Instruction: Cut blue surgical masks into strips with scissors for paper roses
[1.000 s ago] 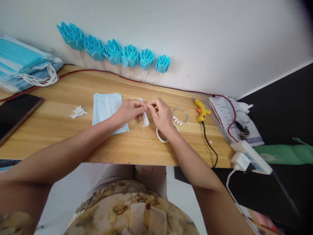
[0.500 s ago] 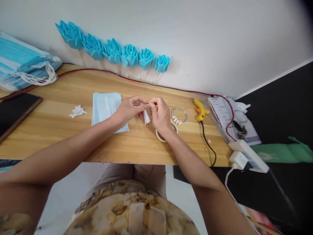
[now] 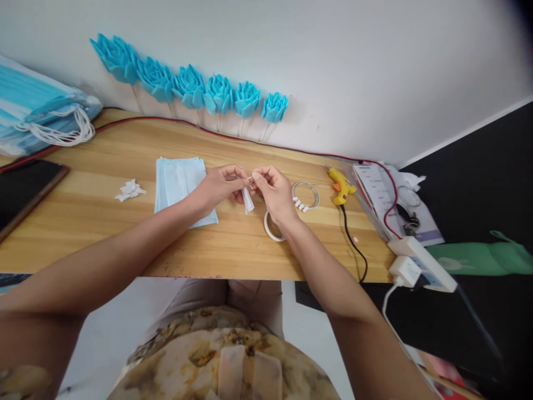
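Note:
My left hand (image 3: 219, 186) and my right hand (image 3: 272, 191) meet over the middle of the wooden table (image 3: 104, 233). Both pinch the top of a small folded white strip (image 3: 247, 199) that hangs down between them. A flat pale-blue face mask (image 3: 179, 183) lies just left of my left hand. A roll of white tape (image 3: 270, 230) sits under my right wrist, partly hidden. A thinner tape ring (image 3: 308, 194) with small white cut pieces lies to the right of my right hand.
Several blue folded flowers (image 3: 189, 89) on sticks lean against the wall. A stack of blue masks (image 3: 37, 116) and a dark phone (image 3: 25, 189) are at the left. A yellow glue gun (image 3: 341, 186), papers (image 3: 381, 194) and a white power strip (image 3: 420, 258) are at the right. A crumpled white scrap (image 3: 130, 190) lies left of the mask.
Both hands stay pinched on the white strip with small finger shifts. The view has drifted slightly.

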Demonstrator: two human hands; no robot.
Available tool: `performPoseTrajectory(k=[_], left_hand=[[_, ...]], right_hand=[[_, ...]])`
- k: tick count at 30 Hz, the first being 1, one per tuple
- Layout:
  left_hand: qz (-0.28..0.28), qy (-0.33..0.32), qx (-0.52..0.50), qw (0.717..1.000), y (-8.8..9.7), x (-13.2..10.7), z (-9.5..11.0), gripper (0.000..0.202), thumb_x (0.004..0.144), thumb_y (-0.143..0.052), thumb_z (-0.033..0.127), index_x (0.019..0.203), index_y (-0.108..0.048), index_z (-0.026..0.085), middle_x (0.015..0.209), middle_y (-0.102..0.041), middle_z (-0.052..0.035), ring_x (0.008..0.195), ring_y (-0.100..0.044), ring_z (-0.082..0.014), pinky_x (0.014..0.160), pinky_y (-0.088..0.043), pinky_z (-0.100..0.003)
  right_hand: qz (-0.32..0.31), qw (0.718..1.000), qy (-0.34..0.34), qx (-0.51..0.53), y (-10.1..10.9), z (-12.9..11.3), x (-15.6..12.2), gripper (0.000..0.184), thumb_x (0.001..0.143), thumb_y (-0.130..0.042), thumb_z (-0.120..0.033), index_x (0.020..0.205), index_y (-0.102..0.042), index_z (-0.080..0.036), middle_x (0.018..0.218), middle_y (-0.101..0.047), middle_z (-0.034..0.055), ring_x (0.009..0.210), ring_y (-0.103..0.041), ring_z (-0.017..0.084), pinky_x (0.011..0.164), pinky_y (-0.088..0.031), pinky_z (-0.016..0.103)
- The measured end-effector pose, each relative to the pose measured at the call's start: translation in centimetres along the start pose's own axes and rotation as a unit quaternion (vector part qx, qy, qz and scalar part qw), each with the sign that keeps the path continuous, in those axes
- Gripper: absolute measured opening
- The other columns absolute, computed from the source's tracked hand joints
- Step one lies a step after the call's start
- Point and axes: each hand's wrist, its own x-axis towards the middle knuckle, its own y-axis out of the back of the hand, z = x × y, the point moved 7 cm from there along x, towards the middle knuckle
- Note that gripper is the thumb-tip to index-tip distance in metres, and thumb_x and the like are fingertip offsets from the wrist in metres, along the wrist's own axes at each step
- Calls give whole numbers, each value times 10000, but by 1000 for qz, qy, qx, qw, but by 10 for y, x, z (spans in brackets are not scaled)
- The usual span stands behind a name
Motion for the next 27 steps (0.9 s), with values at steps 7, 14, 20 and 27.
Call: performPoseTrajectory(k=[7, 14, 20, 27], left_hand=[[-8, 24, -39, 999, 0, 1, -6, 240, 742, -828, 300, 775, -632, 164, 676, -687, -4, 567, -618, -112, 563, -506, -239], [-59, 25, -159, 985, -1, 4, -4, 347, 680, -914, 318, 782, -622, 161, 786, -737, -16, 649, -669, -135, 625, -548, -261], [-80, 1, -219, 972, 3, 9, -3, 334, 696, -920, 301, 783, -628, 162, 695, -711, 7, 604, -669, -132, 616, -554, -250], [-100, 22, -205, 973, -3, 6, -4, 333, 696, -923, 306, 778, -642, 146, 695, -706, 0, 616, -671, -135, 616, -559, -252]], right_hand=[[12, 999, 30, -39, 3, -11, -2, 196, 843, -687, -392, 885, -606, -218, 808, -680, -21, 694, -632, 101, 678, -560, 256], [-15, 999, -18, 30, 9, -1, 3, 383, 878, -646, -569, 1088, -627, -250, 872, -695, -2, 762, -678, 129, 670, -577, 261], [-22, 997, -29, 63, 7, -4, 2, 403, 807, -739, -538, 1075, -655, -248, 928, -715, 13, 830, -675, 145, 640, -553, 245], [-49, 999, 13, 11, -2, -17, -2, 301, 789, -770, -483, 867, -670, -209, 724, -662, -28, 654, -578, 103, 609, -486, 241]])
